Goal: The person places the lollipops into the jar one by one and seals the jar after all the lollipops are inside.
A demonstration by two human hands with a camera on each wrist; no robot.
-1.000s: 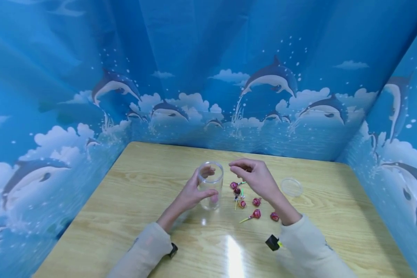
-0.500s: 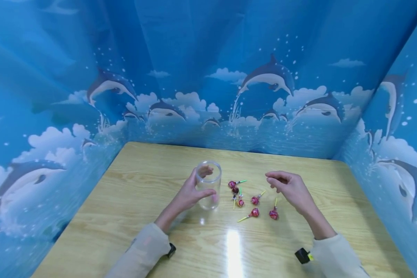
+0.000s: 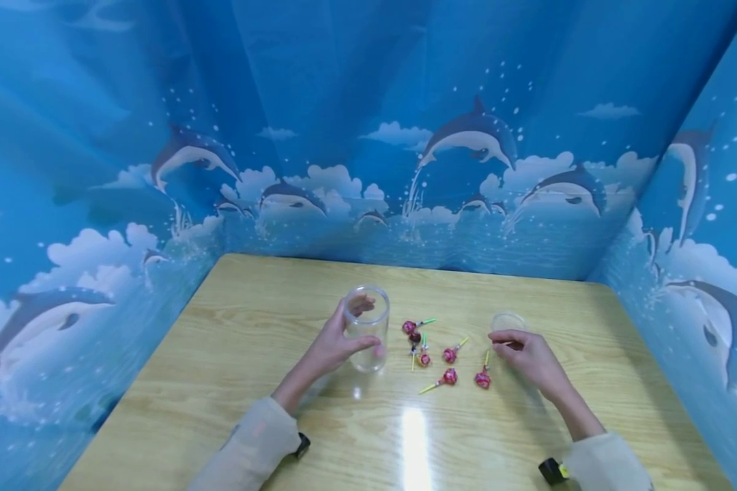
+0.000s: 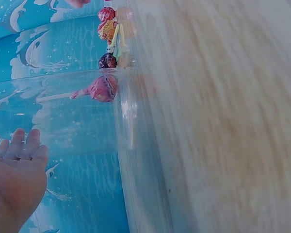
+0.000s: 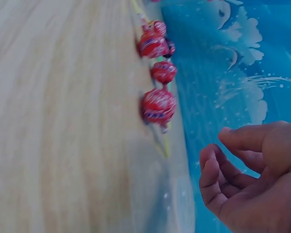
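Note:
My left hand (image 3: 338, 343) holds a clear plastic jar (image 3: 367, 320) upright on the table, thumb in front and fingers round the back. Inside the jar stands a pink-wrapped lollipop (image 4: 104, 88), its stick pointing up. My right hand (image 3: 528, 358), loosely curled with nothing in it, hovers over the table by the clear round lid (image 3: 507, 320) and partly hides it. A lollipop in red wrapping (image 3: 482, 379) with a yellow stick lies just left of this hand; in the right wrist view thumb and fingers stand apart.
More lollipops lie between jar and right hand: one red (image 3: 450, 354), one red nearer the front (image 3: 450, 376), and a small cluster (image 3: 415, 337) close to the jar. Blue dolphin-print curtains (image 3: 319, 123) rise behind and beside the wooden table (image 3: 233, 327).
My right hand has moved from beside the jar to the right and down, near the lid, uncovering the lollipops beneath it. The left hand and jar stay in place.

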